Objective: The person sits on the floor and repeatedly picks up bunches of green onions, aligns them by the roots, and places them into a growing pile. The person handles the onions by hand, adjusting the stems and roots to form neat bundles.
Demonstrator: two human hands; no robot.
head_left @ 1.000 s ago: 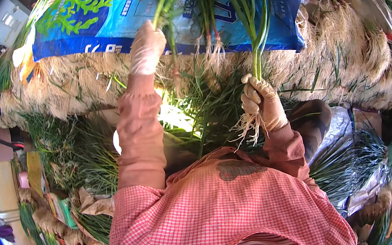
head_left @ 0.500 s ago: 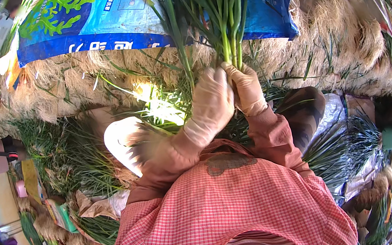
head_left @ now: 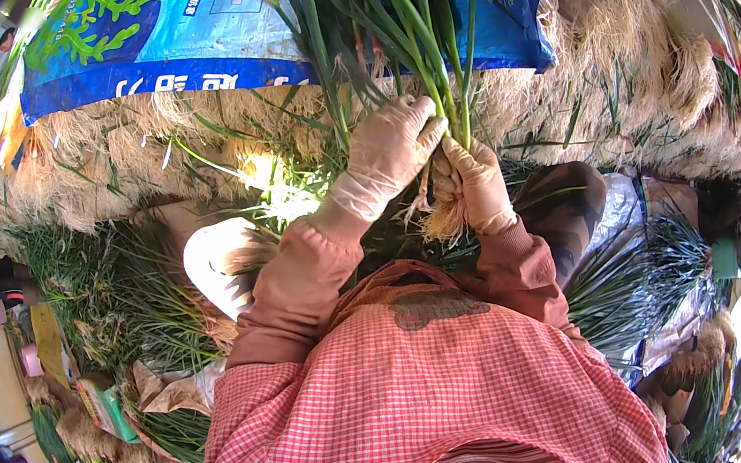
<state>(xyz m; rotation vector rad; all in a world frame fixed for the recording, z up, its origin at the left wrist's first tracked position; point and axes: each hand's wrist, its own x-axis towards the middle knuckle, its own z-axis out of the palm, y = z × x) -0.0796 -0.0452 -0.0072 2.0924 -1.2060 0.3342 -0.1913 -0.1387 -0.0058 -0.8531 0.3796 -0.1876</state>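
Green onions (head_left: 429, 57) stand in a small bunch between my hands, their leaves pointing away over a blue printed plastic sack (head_left: 255, 49). My right hand (head_left: 482, 187), in a thin pale glove, is closed around the lower stalks. Pale stringy roots (head_left: 445, 219) hang out below its fingers, toward me. My left hand (head_left: 389, 145), gloved too, is closed with thumb and fingers against the stalks just above the right hand. Part of the stalks is hidden behind its fingers.
A long heap of green onions with tan roots (head_left: 622, 63) facing me runs beneath the sack. Loose green leaves (head_left: 87, 300) lie at my left, and another green onion pile (head_left: 652, 277) lies at my right. My knees (head_left: 222, 264) flank the work.
My left hand has turned and shifted left across the stalks. My right hand is lower and nearer me, and the bunch's roots now show below it.
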